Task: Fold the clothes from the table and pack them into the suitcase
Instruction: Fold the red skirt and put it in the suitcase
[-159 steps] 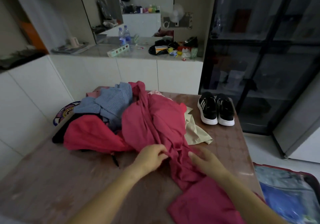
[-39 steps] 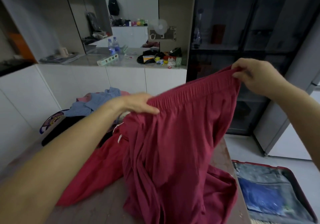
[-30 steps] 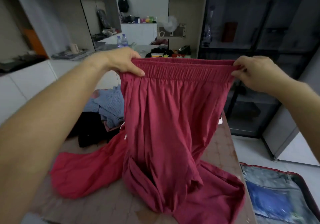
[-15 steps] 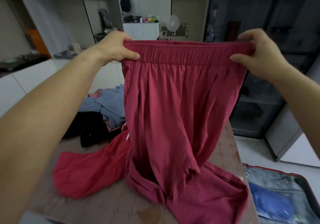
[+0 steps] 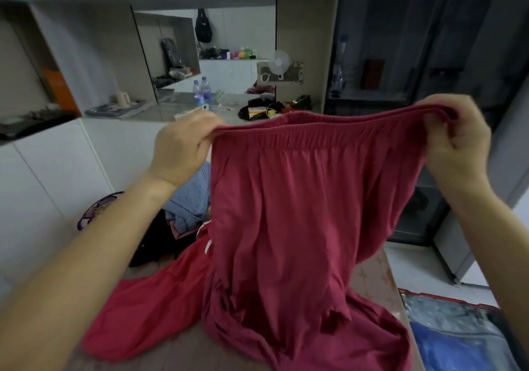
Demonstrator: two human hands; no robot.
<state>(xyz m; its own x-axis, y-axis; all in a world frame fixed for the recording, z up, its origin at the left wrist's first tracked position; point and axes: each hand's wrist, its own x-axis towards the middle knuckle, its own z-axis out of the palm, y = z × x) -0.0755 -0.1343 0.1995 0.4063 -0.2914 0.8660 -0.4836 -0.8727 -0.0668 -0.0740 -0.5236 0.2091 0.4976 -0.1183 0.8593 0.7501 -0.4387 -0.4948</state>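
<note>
Red trousers (image 5: 300,213) held up above the table (image 5: 372,279) by the elastic waistband. Left hand (image 5: 183,147) grips the waistband's left end; right hand (image 5: 455,144) grips its right end, fingers curled. Legs trail onto the table. Open suitcase (image 5: 458,333) lies right of the table. Blue knit garment (image 5: 191,198) lies behind the trousers.

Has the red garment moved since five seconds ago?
Yes, upward. The left hand and right hand hold the red garment by its waistband, level with the back counter; earlier it lay heaped on the table, where its lower part trails.
</note>
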